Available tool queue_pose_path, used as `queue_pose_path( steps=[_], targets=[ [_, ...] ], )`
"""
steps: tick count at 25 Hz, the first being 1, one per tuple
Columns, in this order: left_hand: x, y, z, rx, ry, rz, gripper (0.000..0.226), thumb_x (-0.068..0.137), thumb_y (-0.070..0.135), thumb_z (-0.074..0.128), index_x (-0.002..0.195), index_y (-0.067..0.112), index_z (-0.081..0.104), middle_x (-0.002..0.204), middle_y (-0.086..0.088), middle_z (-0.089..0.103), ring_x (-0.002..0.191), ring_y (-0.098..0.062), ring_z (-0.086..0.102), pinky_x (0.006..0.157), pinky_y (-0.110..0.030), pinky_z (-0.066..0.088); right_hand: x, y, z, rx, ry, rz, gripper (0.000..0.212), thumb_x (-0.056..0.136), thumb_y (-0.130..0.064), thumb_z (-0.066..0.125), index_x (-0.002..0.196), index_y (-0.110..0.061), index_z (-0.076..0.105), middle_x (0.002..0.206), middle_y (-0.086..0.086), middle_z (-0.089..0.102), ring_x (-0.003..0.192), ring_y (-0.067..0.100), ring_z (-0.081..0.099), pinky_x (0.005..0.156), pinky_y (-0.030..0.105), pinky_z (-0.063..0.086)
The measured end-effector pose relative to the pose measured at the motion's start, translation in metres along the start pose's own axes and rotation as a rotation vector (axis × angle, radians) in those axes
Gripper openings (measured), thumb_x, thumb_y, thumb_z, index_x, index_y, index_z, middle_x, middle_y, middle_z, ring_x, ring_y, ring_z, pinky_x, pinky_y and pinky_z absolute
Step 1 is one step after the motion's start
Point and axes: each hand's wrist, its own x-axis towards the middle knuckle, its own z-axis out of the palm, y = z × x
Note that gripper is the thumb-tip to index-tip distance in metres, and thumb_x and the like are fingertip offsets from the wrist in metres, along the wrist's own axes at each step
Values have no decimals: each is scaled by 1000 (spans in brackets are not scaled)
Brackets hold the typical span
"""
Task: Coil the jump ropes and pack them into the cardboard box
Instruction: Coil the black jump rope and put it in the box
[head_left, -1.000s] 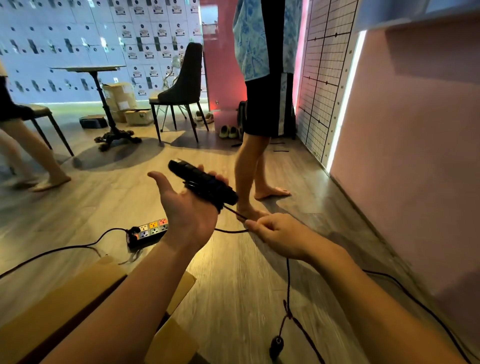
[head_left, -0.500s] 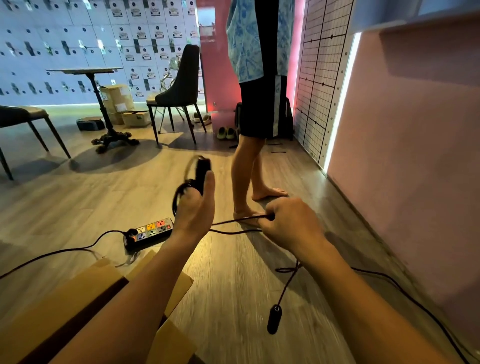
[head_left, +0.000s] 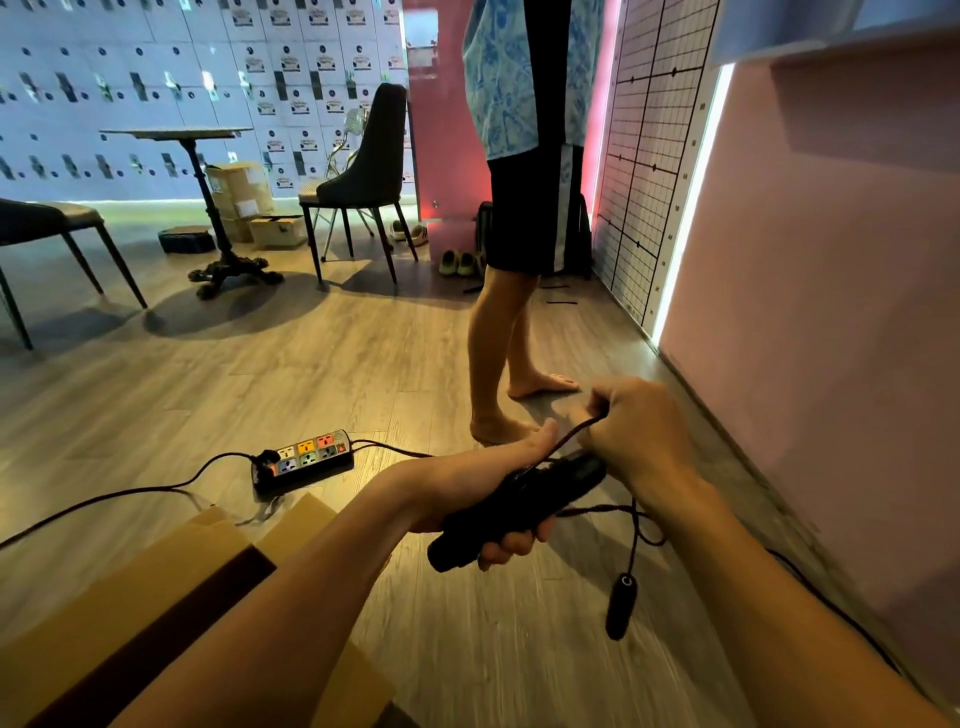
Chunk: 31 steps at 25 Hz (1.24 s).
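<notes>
My left hand (head_left: 493, 483) grips the black jump rope handle (head_left: 514, 512), palm turned down, with the handle pointing left and down. Close beside it on the right, my right hand (head_left: 639, 436) pinches the thin black rope (head_left: 576, 434) just above the handle's far end. A loop of the rope hangs below my right wrist. From it dangles a small black weight (head_left: 621, 605) above the floor. The open cardboard box (head_left: 171, 587) stands at the lower left under my left forearm; its inside looks dark.
A person stands barefoot (head_left: 501, 428) just beyond my hands. A power strip (head_left: 304, 460) with its cable lies on the wooden floor left of them. The pink wall (head_left: 831, 312) runs along the right. Chairs (head_left: 363, 182), a round table (head_left: 182, 135) and boxes stand farther back.
My left hand has turned over and dropped lower, so the handle now lies across under it. My right hand has drawn the rope in close to the handle. The dangling weight has risen.
</notes>
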Motion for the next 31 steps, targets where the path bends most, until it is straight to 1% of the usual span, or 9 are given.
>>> queue_pose_path(
  steps=[3, 6, 10, 13, 16, 20, 22, 25, 31],
  targets=[
    [-6, 6, 4, -334, -106, 183, 71, 93, 73, 26, 76, 10, 55, 56, -1, 48, 42, -12, 46, 46, -23, 42, 0, 4, 9, 20, -27, 16, 24, 81, -24, 71, 62, -14, 61, 61, -5, 56, 58, 22, 57, 53, 42, 51],
    [-8, 9, -2, -716, -110, 504, 61, 99, 59, 26, 78, 10, 55, 56, 1, 46, 41, -11, 46, 46, -25, 42, 1, 5, 20, 63, -66, 12, 28, 83, -33, 69, 61, -15, 62, 61, -11, 51, 55, 10, 48, 50, 29, 39],
    [-10, 12, -11, -1144, 137, 984, 50, 103, 51, 30, 97, 10, 58, 72, 1, 50, 58, -10, 51, 62, -23, 50, -1, 4, 20, 68, -262, 5, 25, 88, -33, 68, 69, -18, 66, 66, -2, 60, 59, 9, 53, 52, 24, 36],
    [-11, 8, -26, -1232, 420, 1204, 55, 102, 56, 26, 114, 8, 50, 89, -6, 57, 79, -19, 58, 80, -31, 54, -5, -6, 22, 84, -407, -87, 25, 89, -38, 66, 80, -15, 70, 71, -4, 58, 62, 8, 53, 56, 23, 36],
    [-10, 3, -41, -1078, 702, 1184, 57, 99, 62, 25, 112, 12, 48, 90, -7, 58, 87, -22, 58, 93, -38, 50, -13, -19, 29, 98, -634, -196, 28, 90, -43, 67, 76, -19, 61, 81, -2, 58, 68, 9, 51, 63, 25, 40],
    [-6, -16, -57, -448, 1147, 967, 40, 103, 49, 27, 108, 20, 53, 84, -1, 58, 81, -16, 60, 86, -37, 46, -20, -31, 33, 113, -723, -320, 31, 92, -44, 65, 70, -24, 57, 81, 2, 61, 65, 9, 49, 63, 30, 45],
    [-5, -24, -58, -335, 1055, 791, 42, 104, 48, 27, 109, 15, 54, 79, -3, 58, 73, -17, 59, 79, -36, 45, -20, -33, 30, 83, -658, -333, 36, 95, -50, 57, 74, -21, 62, 81, 2, 64, 62, 8, 52, 60, 26, 44],
    [-6, -24, -50, -383, 837, 629, 50, 104, 50, 26, 112, 9, 53, 77, -6, 58, 70, -21, 57, 79, -39, 44, -15, -28, 27, 51, -613, -248, 46, 98, -54, 47, 81, -16, 67, 76, 2, 65, 61, 8, 54, 61, 23, 42],
    [-18, -9, -50, -974, 621, 955, 46, 103, 51, 27, 98, 12, 52, 71, 0, 49, 58, -12, 47, 62, -25, 45, -14, -13, 34, 60, -702, 5, 47, 100, -50, 46, 78, -15, 69, 72, 0, 61, 61, 11, 52, 62, 27, 44]
  ],
)
